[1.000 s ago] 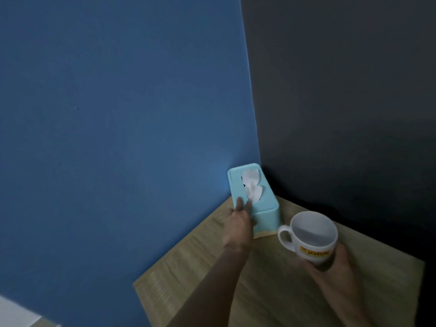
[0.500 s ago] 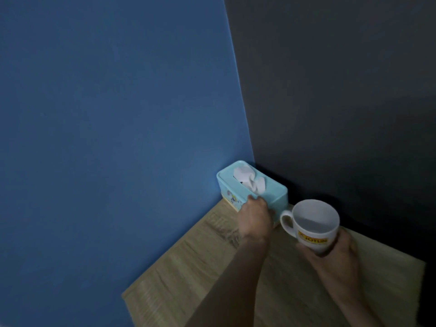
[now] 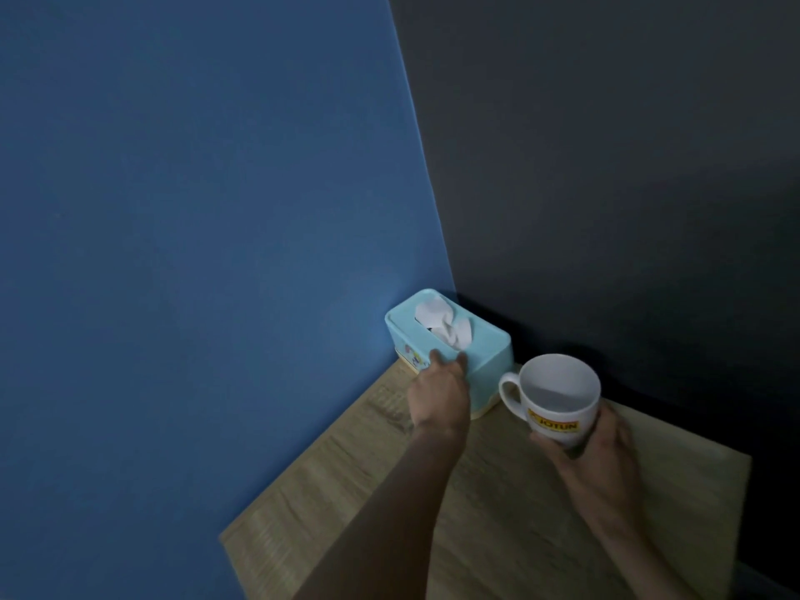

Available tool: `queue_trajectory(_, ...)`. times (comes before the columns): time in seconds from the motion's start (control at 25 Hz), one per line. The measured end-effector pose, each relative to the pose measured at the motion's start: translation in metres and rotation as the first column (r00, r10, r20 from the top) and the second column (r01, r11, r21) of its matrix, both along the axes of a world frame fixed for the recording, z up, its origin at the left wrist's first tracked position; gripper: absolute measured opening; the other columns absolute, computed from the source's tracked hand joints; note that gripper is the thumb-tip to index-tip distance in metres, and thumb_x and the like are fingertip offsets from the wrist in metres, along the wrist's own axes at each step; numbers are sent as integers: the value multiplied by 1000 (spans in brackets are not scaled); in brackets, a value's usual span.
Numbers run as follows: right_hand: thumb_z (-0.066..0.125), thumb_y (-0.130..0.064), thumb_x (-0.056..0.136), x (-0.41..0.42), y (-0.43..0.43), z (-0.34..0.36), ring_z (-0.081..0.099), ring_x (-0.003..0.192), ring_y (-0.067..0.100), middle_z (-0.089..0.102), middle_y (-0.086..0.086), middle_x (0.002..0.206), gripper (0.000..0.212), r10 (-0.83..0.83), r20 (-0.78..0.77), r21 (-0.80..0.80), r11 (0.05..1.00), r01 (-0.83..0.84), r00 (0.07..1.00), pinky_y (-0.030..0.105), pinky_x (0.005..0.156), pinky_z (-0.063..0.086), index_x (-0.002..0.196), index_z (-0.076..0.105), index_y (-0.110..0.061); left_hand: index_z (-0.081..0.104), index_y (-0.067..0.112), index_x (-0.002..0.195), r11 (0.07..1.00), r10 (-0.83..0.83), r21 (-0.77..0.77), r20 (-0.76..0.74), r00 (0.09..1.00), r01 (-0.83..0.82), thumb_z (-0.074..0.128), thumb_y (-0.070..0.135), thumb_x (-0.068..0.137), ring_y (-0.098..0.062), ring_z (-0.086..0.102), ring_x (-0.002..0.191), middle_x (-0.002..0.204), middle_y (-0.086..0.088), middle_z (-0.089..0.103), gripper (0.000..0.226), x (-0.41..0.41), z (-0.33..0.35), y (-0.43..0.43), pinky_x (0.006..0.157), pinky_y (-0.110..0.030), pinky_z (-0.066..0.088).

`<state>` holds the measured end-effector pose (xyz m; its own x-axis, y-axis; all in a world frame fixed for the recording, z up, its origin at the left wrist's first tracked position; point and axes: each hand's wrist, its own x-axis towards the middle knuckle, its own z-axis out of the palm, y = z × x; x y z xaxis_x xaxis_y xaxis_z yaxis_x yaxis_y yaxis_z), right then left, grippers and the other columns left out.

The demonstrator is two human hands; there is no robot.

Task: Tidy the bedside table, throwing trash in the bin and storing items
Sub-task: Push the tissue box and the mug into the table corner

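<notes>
A light blue tissue box [image 3: 485, 346] with white tissue sticking out of its top stands in the far corner of the wooden bedside table [image 3: 498, 504], against the blue wall. My left hand [image 3: 441, 394] rests on its near side, fingers on the top edge. My right hand [image 3: 601, 465] holds a white mug [image 3: 556, 398] with a yellow label from below, just right of the box and a little above the table. The mug looks empty.
A blue wall [image 3: 195, 253] runs along the table's left edge and a dark grey wall [image 3: 627, 166] along its back. The table's right edge [image 3: 746, 482] drops into shadow.
My left hand has turned the tissue box and pushed it back into the corner. The mug in my right hand has stayed beside it.
</notes>
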<state>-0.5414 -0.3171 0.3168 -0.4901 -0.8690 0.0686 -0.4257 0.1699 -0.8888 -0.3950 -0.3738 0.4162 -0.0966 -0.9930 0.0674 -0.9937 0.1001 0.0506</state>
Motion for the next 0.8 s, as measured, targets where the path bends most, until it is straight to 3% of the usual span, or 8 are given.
queue_trajectory(0.48,87,-33,52,-1,-23,7,54,110,35,53,18,127,94,-3,17,-15,1000,3,1000,43,81,49,127,34,-11,53,14,126,999,19,-33,63,998,-17,45,16,98,-30,64,105,120,-14,58,29,-22,-1,-20,84,-38,53)
queue_trajectory(0.8,86,-31,55,-4,-25,12,51,114,35,52,19,128,90,-14,23,-50,999,16,1000,36,80,45,126,36,-8,53,9,125,1000,17,24,-24,1000,-16,46,15,98,-30,61,110,124,-17,57,28,-30,0,-27,89,-39,52)
